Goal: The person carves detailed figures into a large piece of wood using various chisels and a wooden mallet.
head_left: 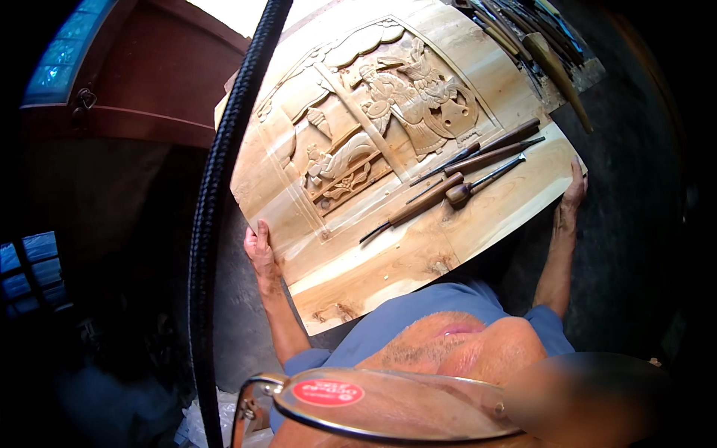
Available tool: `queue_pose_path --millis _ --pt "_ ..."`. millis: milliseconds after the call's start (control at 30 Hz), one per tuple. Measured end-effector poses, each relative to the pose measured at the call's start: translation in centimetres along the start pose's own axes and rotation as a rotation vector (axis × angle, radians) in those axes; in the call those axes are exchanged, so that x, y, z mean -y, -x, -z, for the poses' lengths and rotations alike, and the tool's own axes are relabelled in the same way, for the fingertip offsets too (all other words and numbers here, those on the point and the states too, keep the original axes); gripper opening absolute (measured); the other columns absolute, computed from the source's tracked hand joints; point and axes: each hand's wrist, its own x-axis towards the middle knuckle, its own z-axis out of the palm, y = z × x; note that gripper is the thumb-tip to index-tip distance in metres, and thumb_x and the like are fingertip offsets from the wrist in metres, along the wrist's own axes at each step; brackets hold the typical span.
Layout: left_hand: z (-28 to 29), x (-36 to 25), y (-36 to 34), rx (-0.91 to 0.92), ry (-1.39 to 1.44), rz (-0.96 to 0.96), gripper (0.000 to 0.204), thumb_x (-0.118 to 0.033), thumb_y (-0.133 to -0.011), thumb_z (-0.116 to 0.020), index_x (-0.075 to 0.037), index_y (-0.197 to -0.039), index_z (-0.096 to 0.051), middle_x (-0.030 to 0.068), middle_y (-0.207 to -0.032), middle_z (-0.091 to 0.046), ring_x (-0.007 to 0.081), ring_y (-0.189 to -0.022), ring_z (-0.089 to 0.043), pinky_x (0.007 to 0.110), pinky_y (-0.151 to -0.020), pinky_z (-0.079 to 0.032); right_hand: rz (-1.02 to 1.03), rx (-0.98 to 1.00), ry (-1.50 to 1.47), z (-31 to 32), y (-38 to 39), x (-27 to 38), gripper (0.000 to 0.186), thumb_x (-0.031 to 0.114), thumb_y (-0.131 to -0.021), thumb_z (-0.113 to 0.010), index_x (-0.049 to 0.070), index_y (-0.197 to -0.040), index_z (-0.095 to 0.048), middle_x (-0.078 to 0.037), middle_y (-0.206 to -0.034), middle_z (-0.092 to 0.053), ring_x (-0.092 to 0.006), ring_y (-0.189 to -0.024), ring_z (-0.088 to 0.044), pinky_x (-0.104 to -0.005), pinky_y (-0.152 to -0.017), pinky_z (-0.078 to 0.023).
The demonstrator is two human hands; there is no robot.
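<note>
A large pale carved wooden panel (441, 239) lies in front of me, with figures and drapery in relief (407, 104) inside a carved frame. My left hand (261, 252) grips its left edge, thumb and fingertips showing at the rim. At the right edge my right hand (574, 188) is closed round the panel's corner, its other fingers partly hidden. Between my hands, on the bare near part of the panel, rest several wooden-handled carving chisels. One chisel (459, 196) has a bulbous handle; another, a slim dark-tipped chisel (418, 209), lies slanted beside it.
Many more carving tools (523, 37) are bunched on a surface beyond the panel's far right corner. A black braided cord (216, 172) hangs across the left of the view. Dark red wooden doors (164, 67) stand at the far left. Clear plastic (202, 418) lies low on the left.
</note>
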Motion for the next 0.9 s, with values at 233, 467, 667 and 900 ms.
queue_pose_path --millis 233,467,667,900 --pt "0.4 0.6 -0.9 0.020 0.019 0.003 0.035 -0.031 -0.111 -0.072 -0.001 -0.129 -0.069 0.0083 -0.121 -0.079 0.0158 -0.104 -0.075 0.031 -0.094 -0.060 0.032 -0.080 0.027 1.3 -2.8 -3.0 0.038 0.023 -0.102 -0.074 -0.002 -0.130 -0.072 -0.011 -0.127 -0.076 -0.0238 -0.115 -0.073 -0.0358 -0.101 -0.057" --pt "1.1 1.3 -1.3 0.017 0.005 -0.024 0.039 -0.032 -0.111 -0.072 0.001 -0.132 -0.067 0.0104 -0.126 -0.078 0.0174 -0.109 -0.074 0.033 -0.097 -0.060 0.049 -0.135 0.055 -0.6 -1.0 -2.4 0.038 0.028 -0.104 -0.072 -0.002 -0.127 -0.074 -0.011 -0.125 -0.077 -0.0221 -0.113 -0.072 -0.0347 -0.100 -0.056" --pt "-0.8 1.3 -0.7 -0.020 0.025 -0.024 0.040 -0.034 -0.111 -0.074 0.001 -0.129 -0.069 0.0079 -0.122 -0.078 0.0151 -0.105 -0.072 0.031 -0.094 -0.057 0.293 -0.098 0.473 1.9 -1.7 -1.6 0.045 0.035 -0.110 -0.064 -0.004 -0.128 -0.074 -0.015 -0.122 -0.077 -0.0267 -0.116 -0.070 -0.0373 -0.103 -0.052" --pt "-0.3 1.1 0.3 -0.050 -0.114 -0.067 0.044 -0.038 -0.113 -0.070 0.001 -0.132 -0.068 0.0089 -0.123 -0.077 0.0164 -0.109 -0.072 0.031 -0.097 -0.057 0.025 -0.069 0.068 1.4 0.2 -1.6 0.065 0.057 -0.115 -0.049 -0.002 -0.136 -0.068 -0.013 -0.123 -0.075 -0.0245 -0.114 -0.067 -0.0368 -0.103 -0.051"
